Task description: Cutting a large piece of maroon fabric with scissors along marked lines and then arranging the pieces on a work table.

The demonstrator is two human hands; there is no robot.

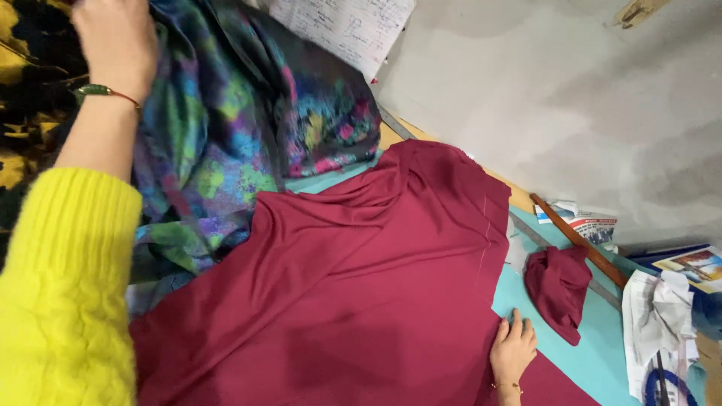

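A large maroon cloth (361, 301) lies spread over a teal table (594, 353). My right hand (513, 349) rests flat on the cloth's right edge, fingers apart, holding nothing. My left hand (114, 41), with a yellow knitted sleeve and a thin bracelet with a green bead, reaches up to a multicoloured patterned fabric (241, 113) heaped at the top left. Its fingers are cut off by the top of the frame, so its grip is hidden. A small crumpled maroon piece (558, 289) lies on the teal table just right of the big cloth.
A handwritten paper sheet (346, 26) lies beyond the patterned fabric. A wooden stick (575, 237), printed leaflets (594, 225), a book (696, 265) and crumpled newspaper (658, 316) sit along the right side. A grey wall (571, 98) stands behind. Black and yellow fabric (19, 90) is at the far left.
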